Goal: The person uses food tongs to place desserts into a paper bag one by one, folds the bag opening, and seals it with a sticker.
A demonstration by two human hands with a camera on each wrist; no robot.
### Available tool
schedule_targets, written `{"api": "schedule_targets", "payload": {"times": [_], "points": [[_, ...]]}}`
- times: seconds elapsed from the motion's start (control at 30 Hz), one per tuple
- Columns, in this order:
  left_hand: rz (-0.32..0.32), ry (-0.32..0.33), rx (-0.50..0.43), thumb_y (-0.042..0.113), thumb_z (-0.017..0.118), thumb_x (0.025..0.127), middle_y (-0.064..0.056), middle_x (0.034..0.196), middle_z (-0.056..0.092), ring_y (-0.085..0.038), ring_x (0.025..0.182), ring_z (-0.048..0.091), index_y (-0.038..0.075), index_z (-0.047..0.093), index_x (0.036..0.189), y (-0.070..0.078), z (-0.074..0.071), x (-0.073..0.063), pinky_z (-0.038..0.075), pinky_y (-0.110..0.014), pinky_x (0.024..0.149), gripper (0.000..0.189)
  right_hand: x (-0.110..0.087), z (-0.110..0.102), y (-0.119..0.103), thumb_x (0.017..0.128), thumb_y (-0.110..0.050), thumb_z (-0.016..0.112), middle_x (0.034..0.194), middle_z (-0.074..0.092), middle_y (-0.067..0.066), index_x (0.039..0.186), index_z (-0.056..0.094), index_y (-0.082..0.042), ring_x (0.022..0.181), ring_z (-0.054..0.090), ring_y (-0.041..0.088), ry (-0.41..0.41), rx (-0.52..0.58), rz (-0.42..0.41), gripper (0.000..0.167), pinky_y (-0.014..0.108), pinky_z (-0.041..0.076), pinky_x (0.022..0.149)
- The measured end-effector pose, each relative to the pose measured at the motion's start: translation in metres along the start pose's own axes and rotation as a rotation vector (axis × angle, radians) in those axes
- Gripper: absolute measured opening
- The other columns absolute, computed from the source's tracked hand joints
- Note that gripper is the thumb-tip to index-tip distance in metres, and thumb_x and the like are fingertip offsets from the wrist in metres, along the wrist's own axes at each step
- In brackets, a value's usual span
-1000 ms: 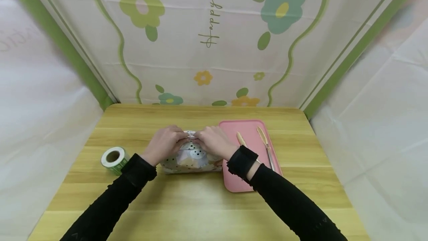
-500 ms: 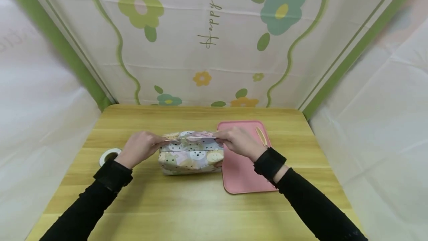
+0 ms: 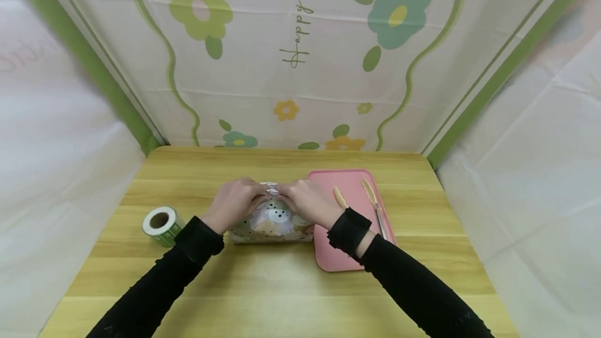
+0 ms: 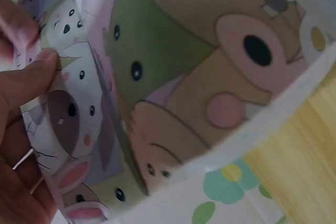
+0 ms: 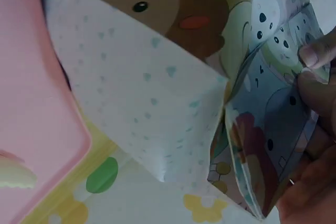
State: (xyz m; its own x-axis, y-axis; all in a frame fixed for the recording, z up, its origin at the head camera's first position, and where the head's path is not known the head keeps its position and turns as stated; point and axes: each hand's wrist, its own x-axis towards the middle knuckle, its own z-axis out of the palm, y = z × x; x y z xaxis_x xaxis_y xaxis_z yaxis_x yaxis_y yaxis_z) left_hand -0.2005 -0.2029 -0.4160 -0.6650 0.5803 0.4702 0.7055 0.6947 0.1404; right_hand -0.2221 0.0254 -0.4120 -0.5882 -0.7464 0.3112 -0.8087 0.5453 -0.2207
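Wrapping paper (image 3: 277, 219) printed with cartoon animals forms a box-shaped bundle at mid-table. Its upper edge is folded into a seam along the top. My left hand (image 3: 235, 203) and right hand (image 3: 304, 201) meet at the middle of this seam, thumbs and fingers pinching the fold. In the left wrist view, the left thumb (image 4: 31, 82) presses on the folded strip, and an end of the printed paper (image 4: 178, 72) spreads out loose. From the right wrist, an end flap (image 5: 142, 93) shows its white inside with small teal hearts. What lies inside the bundle is hidden.
To the left stands a roll of green labels (image 3: 165, 233), partly behind the left cuff. A pink tray (image 3: 331, 257) lies right of the bundle, touching or close beside it. On it are two knife-like utensils, one with a cream blade (image 3: 369, 191), the other (image 3: 339, 197) partly covered by the right arm.
Half a second ago my hands were apart, pinching the two ends of the seam. Both have slid inward to its middle, where they also were one second ago.
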Motion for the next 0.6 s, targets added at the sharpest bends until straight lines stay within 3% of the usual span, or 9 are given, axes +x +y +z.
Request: {"api": "schedule_targets", "payload": {"times": [0.13, 0.3, 0.43, 0.6], "points": [[0.013, 0.022, 0.012, 0.017, 0.079, 0.084, -0.003, 0.083, 0.070, -0.018, 0.073, 0.064, 0.009, 0.078, 0.100, -0.001, 0.004, 0.002, 0.050, -0.031, 0.062, 0.018, 0.009, 0.002, -0.002, 0.099, -0.023, 0.062, 0.055, 0.041, -0.006, 0.097, 0.071, -0.015, 0.046, 0.039, 0.006, -0.014, -0.044, 0.020, 0.012, 0.021, 0.030, 0.046], [0.047, 0.004, -0.026, 0.019, 0.080, 0.084, -0.001, 0.079, 0.070, -0.015, 0.067, 0.063, 0.012, 0.079, 0.094, -0.013, 0.004, 0.001, 0.049, -0.030, 0.058, 0.012, 0.006, 0.002, 0.006, 0.097, -0.020, 0.065, 0.059, 0.052, -0.004, 0.098, 0.075, -0.014, 0.047, 0.042, 0.006, -0.010, -0.040, -0.046, 0.012, 0.023, 0.031, 0.046], [0.048, -0.011, -0.057, 0.015, 0.080, 0.083, 0.000, 0.082, 0.073, -0.014, 0.068, 0.066, 0.011, 0.079, 0.096, -0.028, 0.000, -0.013, 0.051, -0.031, 0.058, 0.014, -0.015, 0.000, 0.022, 0.095, -0.010, 0.067, 0.082, 0.071, 0.000, 0.110, 0.075, -0.012, 0.061, 0.058, 0.009, 0.005, -0.001, -0.065, 0.017, 0.023, 0.039, 0.053], [0.036, 0.017, -0.024, 0.008, 0.082, 0.078, 0.001, 0.079, 0.072, -0.012, 0.063, 0.064, 0.011, 0.080, 0.095, -0.043, -0.008, -0.033, 0.049, -0.030, 0.055, 0.017, -0.038, -0.008, 0.036, 0.089, 0.003, 0.066, 0.108, 0.072, 0.003, 0.119, 0.072, -0.011, 0.088, 0.067, 0.015, 0.017, 0.012, -0.079, 0.034, 0.026, 0.048, 0.063]]}}
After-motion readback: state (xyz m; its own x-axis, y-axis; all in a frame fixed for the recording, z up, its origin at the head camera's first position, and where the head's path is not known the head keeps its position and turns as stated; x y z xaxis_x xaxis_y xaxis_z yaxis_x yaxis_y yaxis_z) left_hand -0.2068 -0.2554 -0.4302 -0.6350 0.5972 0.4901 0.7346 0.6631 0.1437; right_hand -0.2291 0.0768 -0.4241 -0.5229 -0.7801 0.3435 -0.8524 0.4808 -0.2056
